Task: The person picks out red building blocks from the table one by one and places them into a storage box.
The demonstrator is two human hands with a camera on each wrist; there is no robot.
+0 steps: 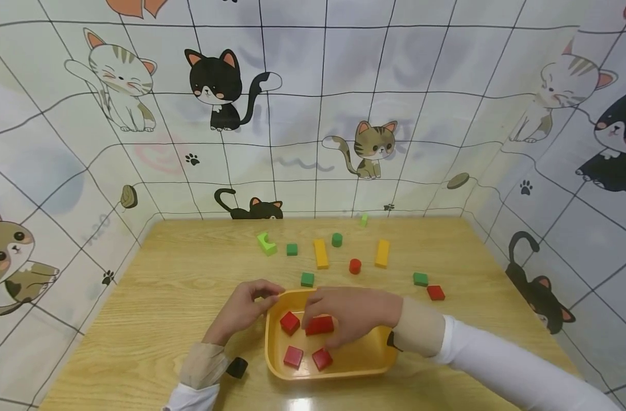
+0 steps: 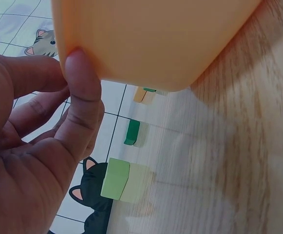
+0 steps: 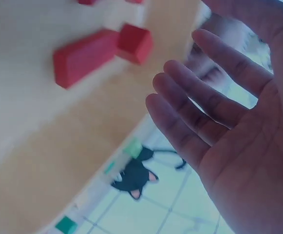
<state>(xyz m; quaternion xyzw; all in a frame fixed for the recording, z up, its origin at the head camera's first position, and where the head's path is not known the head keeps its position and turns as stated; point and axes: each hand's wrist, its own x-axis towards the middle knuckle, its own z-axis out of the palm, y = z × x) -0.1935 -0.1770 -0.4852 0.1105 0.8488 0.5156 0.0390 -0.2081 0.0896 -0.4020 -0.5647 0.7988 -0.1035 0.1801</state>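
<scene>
A yellow plastic tray (image 1: 344, 374) stands at the front of the table with several red blocks inside. Among them are a red cube (image 1: 289, 323), a longer red block (image 1: 320, 325) and two more small red blocks near the front wall. My left hand (image 1: 246, 308) pinches the rim at the tray's back left corner, thumb and fingertips on the wall (image 2: 131, 44). Over the tray's middle hovers my right hand (image 1: 356, 311), fingers pointing down to the left. In the right wrist view its fingers (image 3: 180, 117) are loosely extended, with nothing held in them.
Behind the tray lie several loose blocks: yellow bars (image 1: 320, 254), green blocks (image 1: 307, 279), a red cylinder (image 1: 354, 266) and a light green arch (image 1: 267, 244). To the right are a green block (image 1: 420, 278) and a red block (image 1: 436, 293). Cat-printed cloth (image 1: 292, 160) encloses the table.
</scene>
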